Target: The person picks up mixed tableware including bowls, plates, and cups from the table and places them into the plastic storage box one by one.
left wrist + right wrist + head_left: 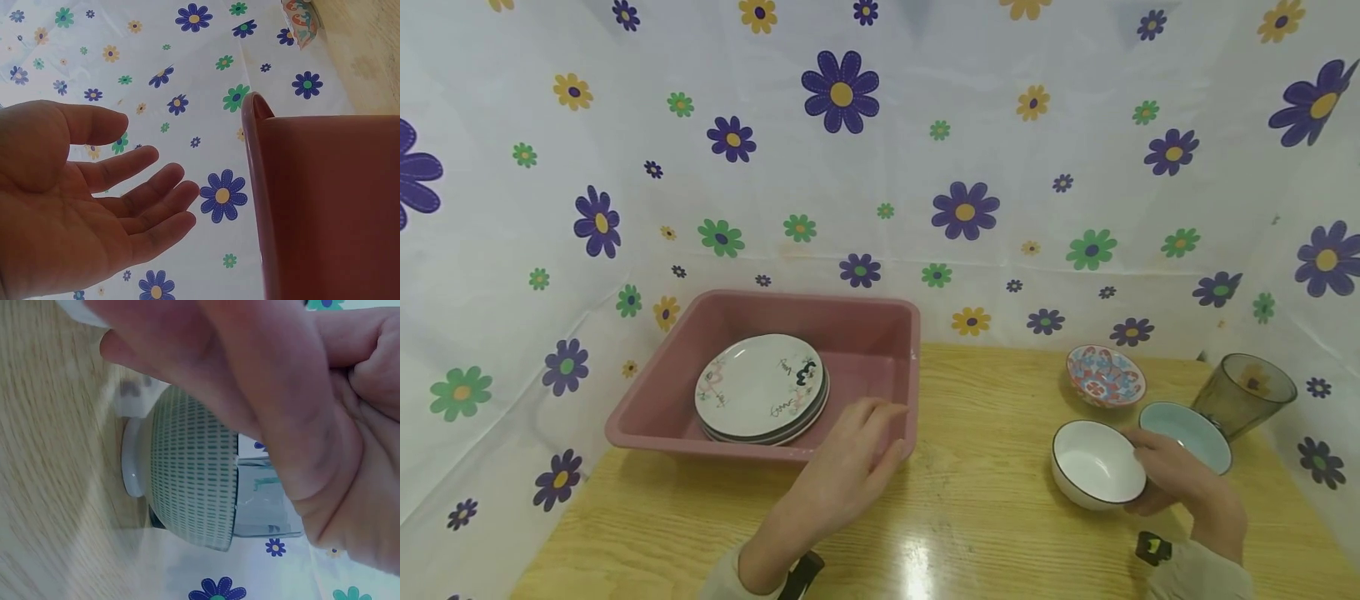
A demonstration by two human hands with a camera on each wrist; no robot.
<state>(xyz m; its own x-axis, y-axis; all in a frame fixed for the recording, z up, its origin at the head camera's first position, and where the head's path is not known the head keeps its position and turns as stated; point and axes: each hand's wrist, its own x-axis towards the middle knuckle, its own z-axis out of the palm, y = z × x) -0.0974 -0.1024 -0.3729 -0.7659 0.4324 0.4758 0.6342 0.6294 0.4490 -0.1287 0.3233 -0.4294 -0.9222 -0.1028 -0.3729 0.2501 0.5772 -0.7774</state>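
At the right of the head view, my right hand grips the right side of a white bowl with a dark rim. The bowl tips slightly. Just beyond that hand stands a pale blue bowl; the right wrist view shows a bowl with green dashes on its outside beneath the fingers. My left hand hovers near the front right rim of a pink basin. Its fingers are relaxed and hold nothing, as the left wrist view shows. Several stacked plates lie inside the basin.
Behind the white bowl is a small red-and-blue patterned bowl. A smoky drinking glass stands at the far right, close to the pale blue bowl. A flowered sheet hangs behind and beside the wooden table.
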